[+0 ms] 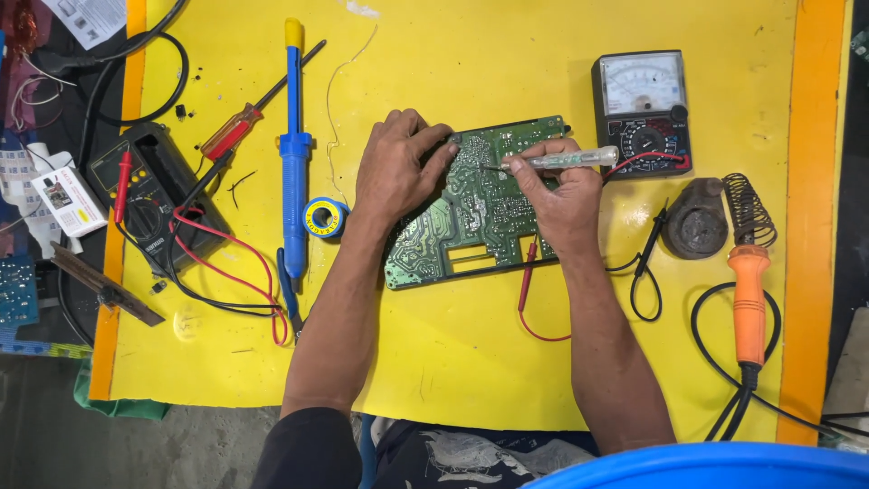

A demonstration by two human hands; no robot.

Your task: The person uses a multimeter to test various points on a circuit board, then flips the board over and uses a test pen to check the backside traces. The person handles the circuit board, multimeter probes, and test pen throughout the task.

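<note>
My left hand [391, 172] presses flat on the green circuit board [471, 213]; my right hand [561, 195] pinches the clear-handled tester screwdriver [566, 160], lying sideways, tip pointing left onto the board.

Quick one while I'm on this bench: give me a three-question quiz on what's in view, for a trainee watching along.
1. True or false: the left hand rests on the green circuit board.
2. What does the right hand hold? A) a clear-handled screwdriver B) a pair of scissors C) a paintbrush
3. Which tool lies at the right of the yellow mat, beside the coiled stand?

Key
1. True; it presses the board's upper left edge.
2. A; its tip points at the board.
3. The orange-handled soldering iron.
</note>
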